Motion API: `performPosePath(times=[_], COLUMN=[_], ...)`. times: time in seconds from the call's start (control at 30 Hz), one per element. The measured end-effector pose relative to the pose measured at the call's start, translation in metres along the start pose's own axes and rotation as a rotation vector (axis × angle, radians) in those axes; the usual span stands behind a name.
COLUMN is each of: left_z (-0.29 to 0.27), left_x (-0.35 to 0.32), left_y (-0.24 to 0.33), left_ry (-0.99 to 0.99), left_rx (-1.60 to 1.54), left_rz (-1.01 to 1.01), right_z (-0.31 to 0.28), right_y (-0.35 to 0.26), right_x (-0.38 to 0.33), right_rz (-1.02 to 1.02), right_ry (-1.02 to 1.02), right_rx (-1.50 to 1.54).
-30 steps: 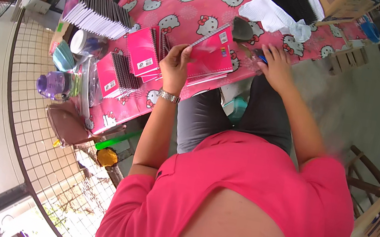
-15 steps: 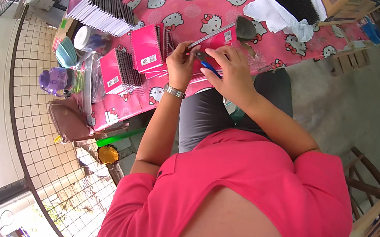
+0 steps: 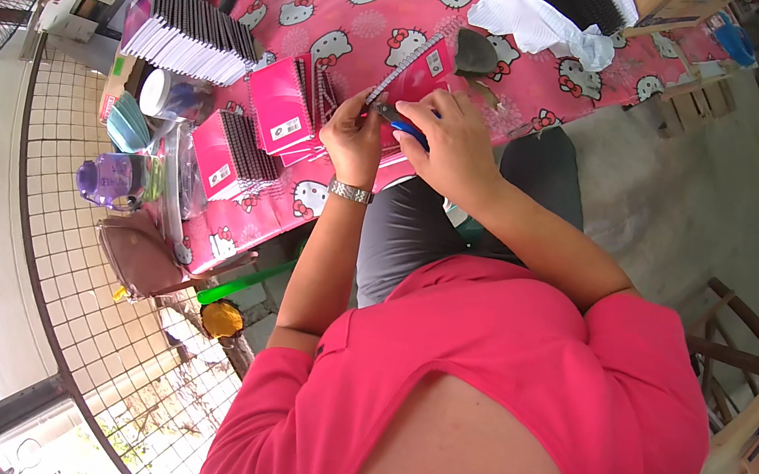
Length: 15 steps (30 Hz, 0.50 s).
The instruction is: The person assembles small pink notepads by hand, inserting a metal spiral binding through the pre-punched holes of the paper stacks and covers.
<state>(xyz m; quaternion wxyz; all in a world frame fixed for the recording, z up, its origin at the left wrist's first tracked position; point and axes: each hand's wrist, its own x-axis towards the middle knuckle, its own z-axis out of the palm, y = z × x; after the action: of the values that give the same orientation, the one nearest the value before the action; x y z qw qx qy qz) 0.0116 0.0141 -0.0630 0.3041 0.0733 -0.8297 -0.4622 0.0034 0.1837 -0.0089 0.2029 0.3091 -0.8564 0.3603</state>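
A pink spiral notebook lies tilted in front of me, its pale coil running along the left edge. My left hand pinches the notebook at the near end of that coil. In my right hand are blue-handled pliers, their dark jaws at the coil's end beside my left fingertips. Exactly what the jaws touch is too small to tell. Left of my left hand stand a pile of pink notebooks and a lower pile with dark coils showing.
A tall stack of coil-bound notebooks stands at the far left, near a white-lidded jar and a purple bottle. A dark grey object and crumpled white paper lie on the pink patterned tablecloth. Cardboard box far right.
The view has shifted slightly. The pliers' jaws have come closer to my left fingertips at the coil's end. Both hands keep their holds.
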Motion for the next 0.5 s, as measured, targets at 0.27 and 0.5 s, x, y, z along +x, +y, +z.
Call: performPosePath(times=[0.27,0.5], left_z=[-0.032,-0.125], left_x=[0.016,0.036], left_y=[0.023,-0.044], left_ry=[0.191,0.267], left_rx=[0.136,0.610], left_rz=[0.161,-0.035], right_z=[-0.001,-0.025], right_y=[0.031,0.173], right_x=[0.001,-0.039], right_rz=[0.582,0.236], right_ry=[-0.438,0.049], right_rx=[1.004,-0.287])
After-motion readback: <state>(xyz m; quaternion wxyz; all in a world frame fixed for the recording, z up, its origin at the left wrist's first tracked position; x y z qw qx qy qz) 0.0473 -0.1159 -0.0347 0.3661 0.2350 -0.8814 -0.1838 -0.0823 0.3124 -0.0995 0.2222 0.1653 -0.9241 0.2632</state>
